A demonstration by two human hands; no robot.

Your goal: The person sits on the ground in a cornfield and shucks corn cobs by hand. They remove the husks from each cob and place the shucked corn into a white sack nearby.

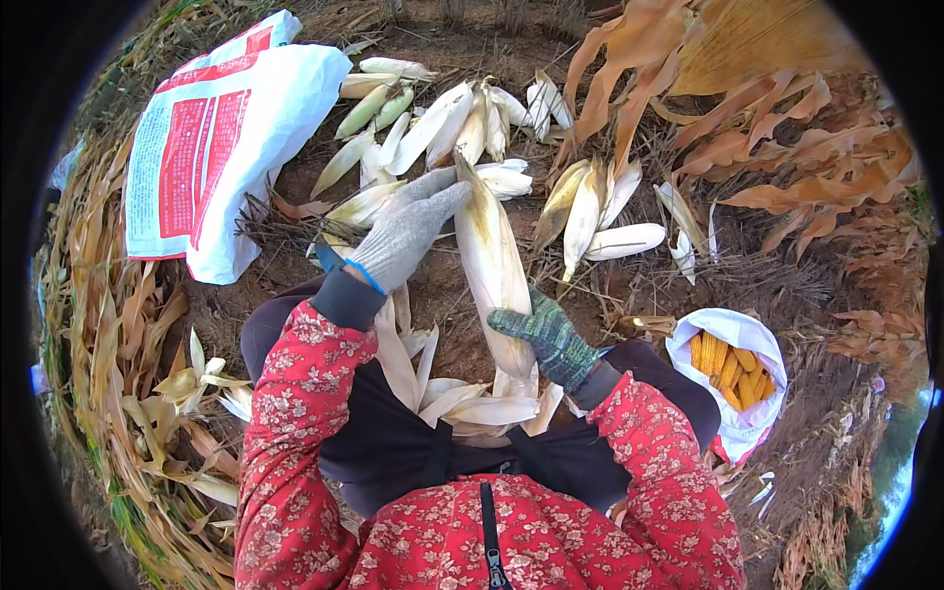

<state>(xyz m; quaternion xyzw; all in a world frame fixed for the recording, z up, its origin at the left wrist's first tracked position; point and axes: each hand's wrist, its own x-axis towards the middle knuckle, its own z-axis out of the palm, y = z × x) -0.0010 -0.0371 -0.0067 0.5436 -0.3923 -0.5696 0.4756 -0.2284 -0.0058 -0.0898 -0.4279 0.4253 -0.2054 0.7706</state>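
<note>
An unhusked ear of corn [493, 258] with a pale, dry husk is held over the ground between my knees, its narrow tip pointing away from me. My right hand [549, 339], in a green knitted glove, grips its thick lower end, thumb across the husk. At the tip is my left hand [417, 214], in a grey knitted glove, its fingertips touching the husk's left side. Loose pale husks [479, 409] lie between my legs. Beyond my hands, several unhusked ears [442, 122] rest on the soil, and another group [590, 210] lies to their right.
A white woven sack [295, 96] with red print lies at the upper left. An open white sack [767, 346] holding husked yellow corn cobs [730, 369] stands beside my right knee. Dry corn stalks and leaves [133, 354] line the left; more brown leaves [796, 155] spread at upper right.
</note>
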